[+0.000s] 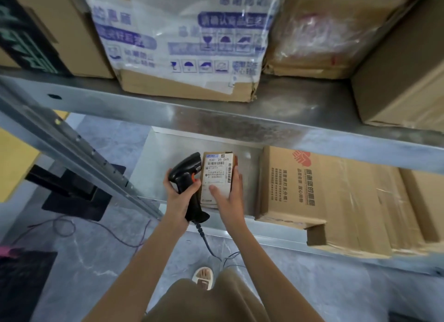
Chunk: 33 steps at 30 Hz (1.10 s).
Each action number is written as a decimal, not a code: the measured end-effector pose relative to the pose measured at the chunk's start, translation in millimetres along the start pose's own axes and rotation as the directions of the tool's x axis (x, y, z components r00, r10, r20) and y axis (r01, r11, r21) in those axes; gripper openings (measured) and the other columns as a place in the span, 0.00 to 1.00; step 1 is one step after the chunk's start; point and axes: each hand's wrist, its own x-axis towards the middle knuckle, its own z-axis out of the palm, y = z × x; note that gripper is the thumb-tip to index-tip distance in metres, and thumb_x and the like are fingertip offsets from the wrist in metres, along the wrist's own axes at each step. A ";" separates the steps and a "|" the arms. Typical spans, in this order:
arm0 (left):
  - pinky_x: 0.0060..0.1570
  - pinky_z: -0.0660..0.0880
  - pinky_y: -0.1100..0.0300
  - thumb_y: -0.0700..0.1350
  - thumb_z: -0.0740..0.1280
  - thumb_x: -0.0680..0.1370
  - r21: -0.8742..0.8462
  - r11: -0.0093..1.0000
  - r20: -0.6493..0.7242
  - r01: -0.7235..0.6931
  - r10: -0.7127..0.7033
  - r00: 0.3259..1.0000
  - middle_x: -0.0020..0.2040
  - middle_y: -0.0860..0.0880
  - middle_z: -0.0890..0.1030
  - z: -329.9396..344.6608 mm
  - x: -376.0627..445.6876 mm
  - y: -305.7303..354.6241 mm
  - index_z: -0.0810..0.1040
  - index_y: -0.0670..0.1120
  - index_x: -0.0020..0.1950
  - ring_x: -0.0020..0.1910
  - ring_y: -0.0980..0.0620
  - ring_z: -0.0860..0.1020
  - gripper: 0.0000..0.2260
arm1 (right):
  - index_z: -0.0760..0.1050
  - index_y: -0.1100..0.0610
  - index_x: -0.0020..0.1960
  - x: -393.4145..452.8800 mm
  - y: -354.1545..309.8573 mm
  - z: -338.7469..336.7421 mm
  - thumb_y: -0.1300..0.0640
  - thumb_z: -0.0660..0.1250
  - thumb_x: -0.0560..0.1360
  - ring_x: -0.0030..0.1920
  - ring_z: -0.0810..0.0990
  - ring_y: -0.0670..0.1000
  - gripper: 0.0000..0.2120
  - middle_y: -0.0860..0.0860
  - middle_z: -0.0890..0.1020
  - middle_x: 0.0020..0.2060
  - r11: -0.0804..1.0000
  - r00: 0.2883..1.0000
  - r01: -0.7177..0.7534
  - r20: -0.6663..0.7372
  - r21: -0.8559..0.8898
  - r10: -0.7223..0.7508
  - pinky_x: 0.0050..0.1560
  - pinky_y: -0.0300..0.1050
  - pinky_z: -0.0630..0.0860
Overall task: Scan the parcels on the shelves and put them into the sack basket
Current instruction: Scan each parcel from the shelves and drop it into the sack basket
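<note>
My left hand (177,197) grips the handle of a black corded barcode scanner (188,177), whose head points up and right toward a small cardboard parcel (217,175). My right hand (228,197) holds that parcel from its right side, thumb across the white shipping label that faces up. Parcel and scanner are over the lower metal shelf (168,149). No sack basket is in view.
A large cardboard box with red print (312,197) lies on the lower shelf to the right. The upper shelf (192,115) carries several boxes, one wrapped in blue-printed plastic (182,41). A slanted metal upright (72,141) runs at the left. Cables lie on the grey floor (96,237).
</note>
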 end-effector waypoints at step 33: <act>0.35 0.78 0.61 0.34 0.72 0.77 0.401 0.696 0.273 -0.596 0.530 0.803 0.49 0.46 0.83 -36.2 -111.7 46.0 0.61 0.71 0.71 0.33 0.52 0.81 0.38 | 0.57 0.45 0.79 -60.8 -16.2 1.6 0.46 0.65 0.78 0.72 0.60 0.50 0.32 0.51 0.58 0.80 0.814 0.742 0.443 -0.355 -0.376 -0.569 0.71 0.50 0.59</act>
